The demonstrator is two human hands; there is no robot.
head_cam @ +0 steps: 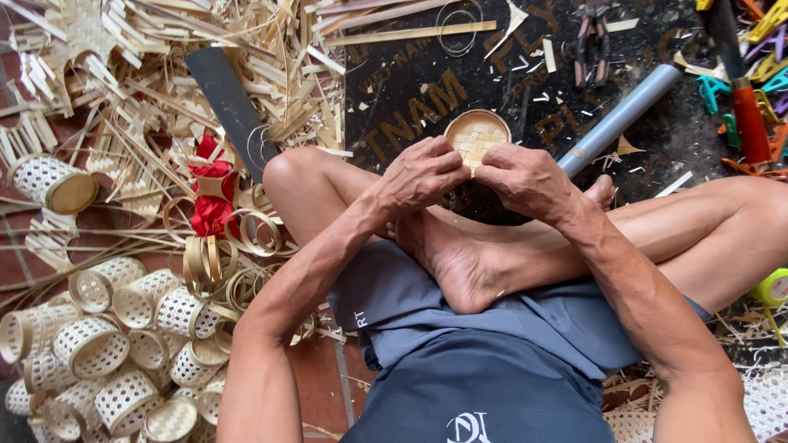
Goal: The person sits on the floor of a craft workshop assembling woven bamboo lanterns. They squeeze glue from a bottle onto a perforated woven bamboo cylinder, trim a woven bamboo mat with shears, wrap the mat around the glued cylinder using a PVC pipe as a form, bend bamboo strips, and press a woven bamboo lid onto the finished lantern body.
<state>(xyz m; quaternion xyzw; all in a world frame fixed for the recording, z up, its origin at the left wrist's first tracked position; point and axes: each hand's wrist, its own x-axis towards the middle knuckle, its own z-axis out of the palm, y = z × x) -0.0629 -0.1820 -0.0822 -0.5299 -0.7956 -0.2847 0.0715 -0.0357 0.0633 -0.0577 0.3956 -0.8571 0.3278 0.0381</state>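
Note:
A small round woven bamboo disc [476, 135] with a thin rim is held up over my crossed legs. My left hand [423, 174] grips its near-left edge, fingers curled. Gripping the near-right edge is my right hand [525, 176], thumb and fingers pinched on the rim. The two hands almost touch below the disc. I sit cross-legged on the floor in grey shorts, bare feet under my hands.
Several small woven bamboo baskets [115, 344] are piled at the lower left, with bamboo rings [246, 238] and a red cloth [209, 193] beside them. Loose bamboo strips [148, 74] and a dark blade [230, 102] lie at top left. A grey pipe [620, 119], pliers [593, 41] and coloured clips [759, 49] lie at right.

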